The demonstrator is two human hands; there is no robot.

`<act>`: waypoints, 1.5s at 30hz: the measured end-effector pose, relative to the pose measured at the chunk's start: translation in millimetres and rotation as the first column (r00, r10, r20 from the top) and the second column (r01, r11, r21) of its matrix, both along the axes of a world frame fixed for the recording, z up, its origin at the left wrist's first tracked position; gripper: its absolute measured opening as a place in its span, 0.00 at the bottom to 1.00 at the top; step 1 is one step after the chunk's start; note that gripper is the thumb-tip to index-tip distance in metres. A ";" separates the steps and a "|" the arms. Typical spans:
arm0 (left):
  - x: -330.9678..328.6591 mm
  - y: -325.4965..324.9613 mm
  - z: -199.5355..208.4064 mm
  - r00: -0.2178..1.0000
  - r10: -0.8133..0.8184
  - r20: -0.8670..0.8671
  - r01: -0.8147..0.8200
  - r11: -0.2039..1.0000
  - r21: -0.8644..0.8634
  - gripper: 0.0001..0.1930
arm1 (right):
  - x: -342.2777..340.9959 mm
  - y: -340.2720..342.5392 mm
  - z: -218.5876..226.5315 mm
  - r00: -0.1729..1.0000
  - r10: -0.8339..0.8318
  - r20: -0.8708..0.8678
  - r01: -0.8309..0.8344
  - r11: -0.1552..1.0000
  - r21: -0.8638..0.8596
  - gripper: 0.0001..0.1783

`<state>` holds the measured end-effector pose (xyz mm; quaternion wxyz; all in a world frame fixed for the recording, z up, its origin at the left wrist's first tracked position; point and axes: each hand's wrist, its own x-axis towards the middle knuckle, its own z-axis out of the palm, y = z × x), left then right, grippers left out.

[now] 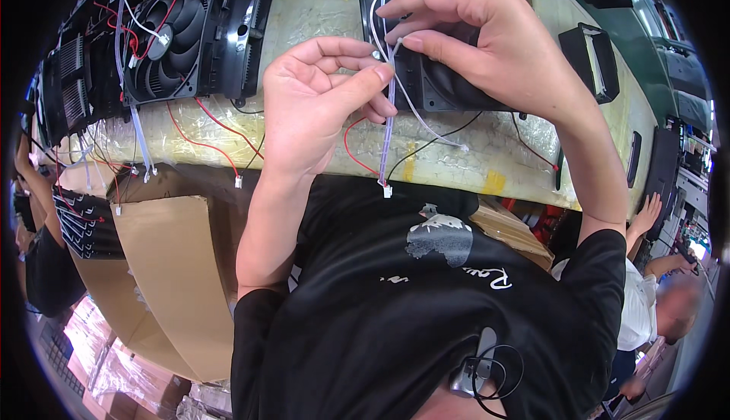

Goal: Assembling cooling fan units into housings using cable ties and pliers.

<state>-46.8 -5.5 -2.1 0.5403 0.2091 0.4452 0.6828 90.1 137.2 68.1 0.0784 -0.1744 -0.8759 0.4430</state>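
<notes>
Black shirt (426, 313) shows below the left hand (323, 93) and right hand (494, 43), both pinching pale wires (388, 132).

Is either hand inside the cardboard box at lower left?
No, the left hand and right hand both appear over the yellowish table.

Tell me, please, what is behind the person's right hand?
Behind the right hand is a black housing on the pale table. Parts of its upper and lower edges show; the hand covers much of its middle, so details there cannot be seen.
</notes>
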 end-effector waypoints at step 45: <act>-9.3 5.4 -3.3 0.997 -0.079 -0.006 0.079 0.997 -0.019 0.11 | -15.4 19.9 26.3 0.978 0.104 0.180 -0.053 0.962 -0.267 0.18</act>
